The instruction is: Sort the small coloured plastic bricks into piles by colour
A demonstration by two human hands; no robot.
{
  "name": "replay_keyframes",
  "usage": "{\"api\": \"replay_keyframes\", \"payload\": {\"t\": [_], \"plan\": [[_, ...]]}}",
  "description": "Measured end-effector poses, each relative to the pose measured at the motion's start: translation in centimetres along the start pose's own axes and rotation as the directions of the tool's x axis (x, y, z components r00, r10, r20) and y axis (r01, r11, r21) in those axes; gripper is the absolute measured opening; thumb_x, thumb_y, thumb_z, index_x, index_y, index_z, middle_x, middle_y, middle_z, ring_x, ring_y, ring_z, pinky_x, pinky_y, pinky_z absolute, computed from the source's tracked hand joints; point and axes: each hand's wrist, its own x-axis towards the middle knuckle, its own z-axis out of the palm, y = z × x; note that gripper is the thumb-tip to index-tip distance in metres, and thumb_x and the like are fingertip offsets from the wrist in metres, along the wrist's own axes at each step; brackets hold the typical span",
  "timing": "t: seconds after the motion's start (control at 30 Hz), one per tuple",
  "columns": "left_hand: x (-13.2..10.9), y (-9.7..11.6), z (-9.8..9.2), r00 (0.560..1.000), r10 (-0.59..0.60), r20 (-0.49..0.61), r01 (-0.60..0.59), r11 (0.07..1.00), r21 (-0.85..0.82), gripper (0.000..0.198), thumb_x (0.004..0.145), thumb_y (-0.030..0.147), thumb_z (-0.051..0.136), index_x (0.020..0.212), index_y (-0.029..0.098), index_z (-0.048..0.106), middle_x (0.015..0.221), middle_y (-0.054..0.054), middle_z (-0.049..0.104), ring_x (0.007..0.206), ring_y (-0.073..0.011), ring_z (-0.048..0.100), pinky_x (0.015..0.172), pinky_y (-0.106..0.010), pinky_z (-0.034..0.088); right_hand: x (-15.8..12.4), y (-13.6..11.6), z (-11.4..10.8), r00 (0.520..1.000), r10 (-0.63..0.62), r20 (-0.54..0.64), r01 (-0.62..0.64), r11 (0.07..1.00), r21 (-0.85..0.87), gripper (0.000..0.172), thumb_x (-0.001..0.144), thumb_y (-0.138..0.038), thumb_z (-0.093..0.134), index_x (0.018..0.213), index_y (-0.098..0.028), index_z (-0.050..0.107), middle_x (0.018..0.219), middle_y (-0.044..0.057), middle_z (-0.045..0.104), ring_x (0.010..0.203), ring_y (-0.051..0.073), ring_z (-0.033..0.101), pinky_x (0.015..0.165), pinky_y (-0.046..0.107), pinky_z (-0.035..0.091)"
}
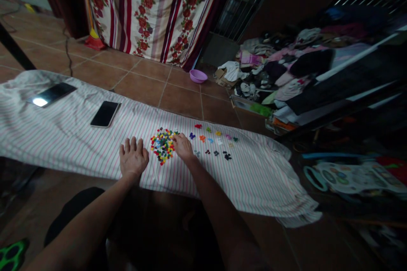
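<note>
My left hand lies flat on the striped cloth with its fingers spread, just left of a mixed pile of small coloured pieces. At the pile's right edge, my right hand has thumb and fingers pinched together; whatever is between the fingertips is too small to make out. Right of that hand, little groups sorted by colour sit in rows, among them a red group, an orange group, a yellow group, a purple group and a black group.
A dark-screened phone and another phone with a bright light rest on the striped cloth to the left. Beyond it, a purple basin stands on the tiled floor near a floral curtain. Clothes are heaped at right.
</note>
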Motion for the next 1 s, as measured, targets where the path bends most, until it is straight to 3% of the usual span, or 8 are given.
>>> {"api": "replay_keyframes", "payload": {"t": [0.3, 0.7, 1.0], "plan": [[0.0, 0.0, 0.1, 1.000, -0.017, 0.009, 0.018, 0.998, -0.057, 0.054, 0.089, 0.033, 0.037, 0.136, 0.014, 0.054, 0.148, -0.016, 0.045, 0.144, -0.0339, 0.027, 0.116, -0.053, 0.018, -0.1, 0.7, 0.7, 0.996, -0.026, -0.089, 0.032, 0.997, 0.070, 0.025, 0.084, -0.009, 0.051, 0.098, -0.022, 0.067, 0.102, 0.004, 0.065, 0.096, 0.017, 0.057, 0.088, 0.027, 0.042], [0.0, -0.1, 0.0, 1.000, -0.001, 0.007, 0.000, 1.000, 0.021, 0.053, 0.090, 0.034, 0.035, 0.137, 0.016, 0.053, 0.147, -0.015, 0.047, 0.143, -0.0336, 0.030, 0.115, -0.053, 0.022, 0.4, 0.4, 1.0, 0.998, -0.048, -0.039, 0.049, 0.999, 0.021, 0.026, 0.090, -0.014, 0.051, 0.105, -0.023, 0.070, 0.108, 0.007, 0.061, 0.106, 0.019, 0.054, 0.091, 0.029, 0.042], [0.1, 0.0, 0.0, 1.000, -0.001, -0.006, 0.001, 1.000, 0.003, 0.052, 0.091, 0.034, 0.034, 0.135, 0.015, 0.054, 0.146, -0.016, 0.047, 0.142, -0.0340, 0.032, 0.115, -0.053, 0.021, 0.8, -0.1, 0.6, 0.998, -0.062, -0.007, 0.061, 0.997, -0.041, 0.021, 0.090, -0.014, 0.052, 0.098, -0.021, 0.070, 0.106, 0.008, 0.062, 0.106, 0.020, 0.052, 0.093, 0.029, 0.041]]}}
